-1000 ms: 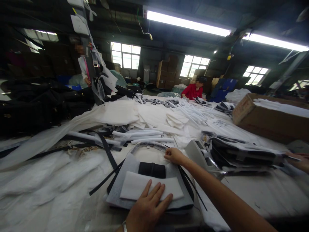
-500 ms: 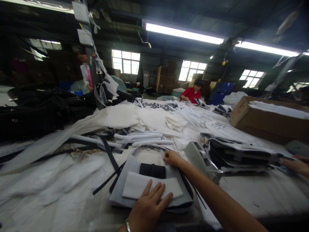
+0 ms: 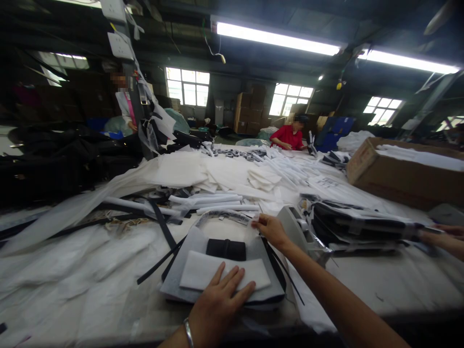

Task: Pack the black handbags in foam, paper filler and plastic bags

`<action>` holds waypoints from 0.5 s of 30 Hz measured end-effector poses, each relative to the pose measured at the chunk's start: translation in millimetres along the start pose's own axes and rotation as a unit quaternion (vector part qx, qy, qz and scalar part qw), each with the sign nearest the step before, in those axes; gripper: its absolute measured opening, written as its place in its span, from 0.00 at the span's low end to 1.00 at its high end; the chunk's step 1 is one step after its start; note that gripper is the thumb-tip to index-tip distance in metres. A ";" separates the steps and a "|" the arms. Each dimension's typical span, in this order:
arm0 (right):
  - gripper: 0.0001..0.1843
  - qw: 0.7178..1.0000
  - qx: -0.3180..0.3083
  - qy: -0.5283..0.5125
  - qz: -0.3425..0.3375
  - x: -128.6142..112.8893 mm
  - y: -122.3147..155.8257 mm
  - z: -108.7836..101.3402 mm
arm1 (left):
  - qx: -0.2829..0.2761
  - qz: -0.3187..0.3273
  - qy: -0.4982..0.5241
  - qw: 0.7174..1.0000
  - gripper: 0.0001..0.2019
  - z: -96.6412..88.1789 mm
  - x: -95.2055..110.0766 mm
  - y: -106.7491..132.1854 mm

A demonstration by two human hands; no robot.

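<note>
A dark handbag [image 3: 278, 278] lies in front of me, its upper face covered by a pale grey sheet [image 3: 188, 244]. My left hand [image 3: 221, 299] rests with fingers spread on a folded white foam sheet [image 3: 194, 270] on top of it. Above the foam is a black band-like piece [image 3: 226, 250]. The bag's arched handle [image 3: 213, 214], wrapped in clear plastic, extends away from me. At the handle's right side, my right hand [image 3: 271, 229] is closed in a pinch on a bit of the clear plastic film [image 3: 254, 221].
A grey tape dispenser [image 3: 290, 224] stands just right of my right hand. Beyond it are stacked dark bags [image 3: 348, 220], with another person's hands [image 3: 440, 237] at their right end. White tubes [image 3: 206, 199] and a cardboard box [image 3: 398, 176] lie farther back.
My right hand has shifted slightly right and away along the handle, keeping its pinch. My left hand stays flat on the foam. The far person in red has moved their arms.
</note>
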State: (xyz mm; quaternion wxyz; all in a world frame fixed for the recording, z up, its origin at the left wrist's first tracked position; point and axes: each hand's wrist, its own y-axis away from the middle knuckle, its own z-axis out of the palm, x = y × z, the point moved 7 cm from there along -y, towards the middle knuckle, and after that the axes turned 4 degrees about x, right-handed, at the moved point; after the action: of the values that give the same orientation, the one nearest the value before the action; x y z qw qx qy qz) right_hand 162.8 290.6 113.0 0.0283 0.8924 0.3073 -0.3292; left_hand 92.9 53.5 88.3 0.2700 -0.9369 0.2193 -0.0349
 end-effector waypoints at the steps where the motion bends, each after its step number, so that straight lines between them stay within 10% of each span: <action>1: 0.13 1.000 0.011 -0.006 -0.002 -1.2 -2.6 -3.4 | -0.006 -0.002 0.001 1.000 0.21 0.6 -0.2 0.3; 8: 0.08 0.994 0.090 -0.023 -0.056 -33.2 -10.1 -37.0 | -0.013 -0.002 0.006 1.000 0.21 0.7 0.1 -0.7; 15: 0.07 0.984 0.117 -0.005 -0.137 -70.6 44.0 -55.9 | -0.016 -0.012 0.014 1.000 0.20 -2.8 -0.6 -2.3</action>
State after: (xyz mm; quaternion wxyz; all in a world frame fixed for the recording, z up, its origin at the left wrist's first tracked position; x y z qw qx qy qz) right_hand 177.7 231.8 192.7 -0.1204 0.8372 0.3856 -0.3686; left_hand 92.7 54.2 91.9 0.2511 -0.9431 0.2127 -0.0476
